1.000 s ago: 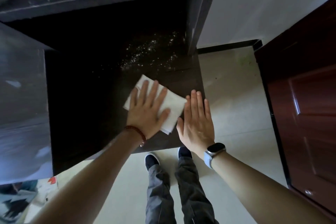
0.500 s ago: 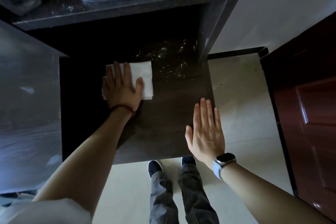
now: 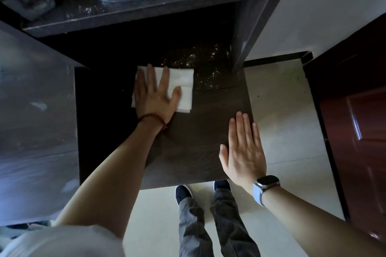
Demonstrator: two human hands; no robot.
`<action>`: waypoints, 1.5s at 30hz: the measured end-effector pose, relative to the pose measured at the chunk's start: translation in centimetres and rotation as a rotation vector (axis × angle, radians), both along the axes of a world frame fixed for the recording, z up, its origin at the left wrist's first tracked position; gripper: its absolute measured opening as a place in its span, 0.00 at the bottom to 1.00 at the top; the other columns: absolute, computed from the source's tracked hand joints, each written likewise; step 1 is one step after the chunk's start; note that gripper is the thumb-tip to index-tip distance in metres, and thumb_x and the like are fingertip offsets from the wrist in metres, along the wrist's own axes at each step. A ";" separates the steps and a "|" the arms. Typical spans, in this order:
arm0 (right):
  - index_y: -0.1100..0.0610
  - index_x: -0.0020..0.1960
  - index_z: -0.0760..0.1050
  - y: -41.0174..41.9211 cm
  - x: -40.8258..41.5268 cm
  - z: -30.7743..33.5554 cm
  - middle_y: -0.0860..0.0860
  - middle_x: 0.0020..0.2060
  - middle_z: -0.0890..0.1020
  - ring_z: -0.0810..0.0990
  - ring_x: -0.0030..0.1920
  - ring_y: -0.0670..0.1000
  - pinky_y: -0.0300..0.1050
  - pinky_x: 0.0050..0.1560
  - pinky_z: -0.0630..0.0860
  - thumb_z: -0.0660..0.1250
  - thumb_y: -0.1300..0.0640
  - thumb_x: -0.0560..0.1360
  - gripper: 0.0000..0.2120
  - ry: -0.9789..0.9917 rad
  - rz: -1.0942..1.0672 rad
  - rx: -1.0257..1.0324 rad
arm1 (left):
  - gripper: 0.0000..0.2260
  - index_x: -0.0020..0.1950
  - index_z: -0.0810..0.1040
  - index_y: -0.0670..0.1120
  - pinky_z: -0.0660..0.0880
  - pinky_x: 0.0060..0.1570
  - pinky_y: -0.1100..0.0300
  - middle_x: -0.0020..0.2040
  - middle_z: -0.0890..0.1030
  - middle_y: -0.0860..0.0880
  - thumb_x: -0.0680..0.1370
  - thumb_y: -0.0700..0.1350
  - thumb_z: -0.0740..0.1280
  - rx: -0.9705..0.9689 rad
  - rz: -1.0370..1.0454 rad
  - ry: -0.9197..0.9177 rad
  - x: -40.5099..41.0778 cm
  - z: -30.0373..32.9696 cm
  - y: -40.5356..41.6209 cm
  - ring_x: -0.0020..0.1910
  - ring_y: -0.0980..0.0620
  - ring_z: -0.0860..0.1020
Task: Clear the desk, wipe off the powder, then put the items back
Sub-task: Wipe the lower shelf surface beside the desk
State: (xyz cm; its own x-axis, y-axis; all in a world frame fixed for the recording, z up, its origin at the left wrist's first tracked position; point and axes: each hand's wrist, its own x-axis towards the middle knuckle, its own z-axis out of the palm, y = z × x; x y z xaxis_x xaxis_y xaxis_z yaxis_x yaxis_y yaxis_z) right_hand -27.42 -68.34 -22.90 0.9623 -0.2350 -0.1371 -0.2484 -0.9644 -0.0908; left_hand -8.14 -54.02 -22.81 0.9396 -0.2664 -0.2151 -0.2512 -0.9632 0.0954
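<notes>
We see a pale tiled floor (image 3: 279, 115), a white wall (image 3: 325, 6) with dark skirting (image 3: 273, 59), and a reddish-brown door (image 3: 359, 123) at right.

- A dark wood-grain desk (image 3: 200, 152) carries everything.
- A white folded tissue (image 3: 183, 83) lies flat on it, under a pressing left hand (image 3: 154, 98).
- White powder (image 3: 200, 58) is scattered just right of and behind the tissue.
- A right hand (image 3: 244, 152) rests flat at the desk's near right corner, well apart from the tissue.

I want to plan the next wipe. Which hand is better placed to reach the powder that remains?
Left. The left hand presses flat on the white tissue, right beside the powder. The right hand lies flat near the desk corner, holding nothing.
</notes>
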 end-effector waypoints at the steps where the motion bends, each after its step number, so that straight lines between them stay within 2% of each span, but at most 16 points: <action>1: 0.66 0.70 0.58 0.0 0.0 0.0 0.64 0.71 0.60 0.55 0.73 0.60 0.56 0.72 0.52 0.51 0.50 0.76 0.29 0.000 0.001 -0.002 | 0.28 0.74 0.47 0.55 0.41 0.72 0.47 0.76 0.44 0.43 0.77 0.61 0.51 -0.026 0.054 -0.005 0.5 -0.1 -0.4 0.74 0.40 0.42; 5: 0.66 0.71 0.57 -0.1 0.0 -0.1 0.64 0.71 0.59 0.54 0.73 0.59 0.55 0.73 0.51 0.51 0.49 0.75 0.29 0.000 0.000 0.007 | 0.29 0.74 0.44 0.55 0.39 0.72 0.45 0.76 0.42 0.43 0.77 0.61 0.50 -0.072 0.154 0.024 2.4 0.1 -1.1 0.74 0.40 0.40; 10: 0.66 0.71 0.57 -0.2 0.1 0.0 0.64 0.71 0.59 0.54 0.73 0.58 0.54 0.73 0.49 0.51 0.49 0.75 0.29 -0.007 0.000 0.015 | 0.29 0.74 0.42 0.54 0.37 0.71 0.46 0.76 0.39 0.43 0.77 0.61 0.49 -0.025 0.121 0.048 -0.8 0.5 -0.1 0.74 0.41 0.38; 15: 0.66 0.71 0.57 -0.1 0.1 0.2 0.64 0.71 0.60 0.55 0.73 0.59 0.55 0.73 0.51 0.51 0.50 0.75 0.29 -0.009 -0.006 0.031 | 0.29 0.74 0.44 0.53 0.39 0.72 0.49 0.76 0.41 0.43 0.77 0.60 0.51 0.018 -0.003 0.068 -2.6 1.0 2.5 0.74 0.42 0.40; 19: 0.66 0.71 0.58 -0.1 0.1 0.2 0.64 0.71 0.61 0.55 0.73 0.59 0.55 0.72 0.53 0.51 0.50 0.75 0.29 -0.014 -0.007 0.029 | 0.31 0.75 0.46 0.49 0.42 0.73 0.50 0.76 0.44 0.41 0.77 0.61 0.50 -0.046 0.090 0.071 -2.9 0.8 3.4 0.75 0.42 0.43; 21: 0.66 0.70 0.58 -0.1 0.1 0.2 0.64 0.71 0.61 0.56 0.73 0.59 0.55 0.72 0.53 0.52 0.50 0.75 0.29 -0.013 -0.006 0.030 | 0.33 0.74 0.52 0.42 0.49 0.73 0.47 0.75 0.51 0.36 0.76 0.62 0.47 -0.049 0.169 0.040 -4.1 0.6 3.5 0.74 0.39 0.50; 22: 0.66 0.70 0.58 -0.1 0.2 0.3 0.64 0.71 0.61 0.56 0.73 0.59 0.55 0.72 0.53 0.52 0.50 0.75 0.29 -0.013 -0.006 0.026 | 0.33 0.72 0.57 0.39 0.55 0.71 0.44 0.72 0.57 0.32 0.76 0.61 0.48 -0.024 0.185 0.015 -4.7 0.4 3.4 0.72 0.35 0.57; 24: 0.66 0.70 0.58 -0.1 0.2 0.3 0.63 0.71 0.61 0.55 0.73 0.58 0.55 0.72 0.53 0.51 0.50 0.75 0.29 -0.006 -0.007 0.021 | 0.30 0.67 0.65 0.35 0.68 0.61 0.40 0.65 0.68 0.29 0.76 0.58 0.52 0.009 0.233 0.012 -5.1 0.6 2.9 0.64 0.31 0.68; 25: 0.66 0.70 0.58 -0.1 0.2 0.3 0.63 0.71 0.61 0.55 0.73 0.58 0.55 0.72 0.53 0.51 0.50 0.75 0.29 -0.002 -0.008 0.023 | 0.30 0.66 0.66 0.34 0.70 0.58 0.40 0.63 0.70 0.28 0.76 0.57 0.53 0.013 0.251 0.016 -5.0 0.8 2.8 0.61 0.30 0.70; 27: 0.65 0.70 0.58 -0.1 0.2 0.3 0.63 0.71 0.61 0.56 0.72 0.59 0.55 0.72 0.53 0.51 0.50 0.75 0.29 0.000 -0.009 0.026 | 0.33 0.67 0.63 0.32 0.68 0.60 0.40 0.65 0.67 0.28 0.75 0.58 0.50 -0.020 0.286 0.011 -4.5 1.0 2.4 0.63 0.30 0.68; 29: 0.65 0.71 0.58 -0.1 0.2 0.4 0.63 0.71 0.61 0.55 0.73 0.58 0.55 0.72 0.53 0.51 0.50 0.75 0.29 0.010 -0.007 0.021 | 0.35 0.69 0.57 0.31 0.61 0.67 0.43 0.69 0.61 0.28 0.74 0.58 0.47 -0.058 0.313 0.004 -4.2 0.7 2.1 0.68 0.32 0.62; 32: 0.65 0.71 0.58 -0.1 0.1 0.3 0.63 0.71 0.60 0.55 0.73 0.58 0.55 0.72 0.54 0.52 0.50 0.74 0.29 0.010 -0.008 0.019 | 0.36 0.70 0.53 0.30 0.53 0.71 0.45 0.71 0.56 0.29 0.74 0.57 0.45 -0.079 0.362 -0.008 -3.7 0.3 1.2 0.71 0.33 0.56; 38: 0.66 0.70 0.59 -0.1 0.2 0.2 0.64 0.71 0.61 0.56 0.72 0.59 0.56 0.71 0.54 0.52 0.50 0.74 0.29 0.005 -0.009 0.025 | 0.34 0.71 0.53 0.31 0.52 0.71 0.44 0.71 0.57 0.29 0.74 0.55 0.46 -0.057 0.399 -0.026 -3.3 0.0 0.3 0.71 0.33 0.56; 40: 0.66 0.70 0.59 0.0 0.1 0.3 0.64 0.71 0.61 0.56 0.73 0.59 0.56 0.72 0.54 0.52 0.50 0.74 0.29 0.001 -0.011 0.028 | 0.32 0.71 0.54 0.32 0.54 0.71 0.43 0.71 0.57 0.30 0.75 0.55 0.46 -0.021 0.189 -0.027 -4.0 0.1 0.2 0.72 0.34 0.56; 42: 0.66 0.70 0.59 0.0 0.2 0.3 0.64 0.71 0.61 0.56 0.73 0.59 0.56 0.72 0.54 0.53 0.50 0.74 0.29 0.003 -0.013 0.031 | 0.33 0.73 0.52 0.36 0.50 0.72 0.46 0.73 0.55 0.34 0.75 0.57 0.45 -0.024 -0.032 0.002 -4.5 0.2 0.2 0.73 0.37 0.53; 45: 0.66 0.71 0.58 0.0 0.2 0.3 0.63 0.71 0.60 0.56 0.73 0.59 0.56 0.72 0.54 0.53 0.50 0.74 0.30 0.004 -0.017 0.038 | 0.35 0.74 0.46 0.44 0.41 0.72 0.47 0.76 0.47 0.40 0.73 0.63 0.42 0.028 -0.144 0.036 -4.3 0.4 -0.1 0.74 0.40 0.44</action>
State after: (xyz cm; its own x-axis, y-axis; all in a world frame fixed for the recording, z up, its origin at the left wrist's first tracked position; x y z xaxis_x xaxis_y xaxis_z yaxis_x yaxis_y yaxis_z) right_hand -27.25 -68.34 -22.61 0.9575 -0.2463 -0.1500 -0.2656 -0.9558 -0.1261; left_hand -12.47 -54.17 -22.43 0.8835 -0.3916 -0.2571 -0.3841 -0.9197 0.0807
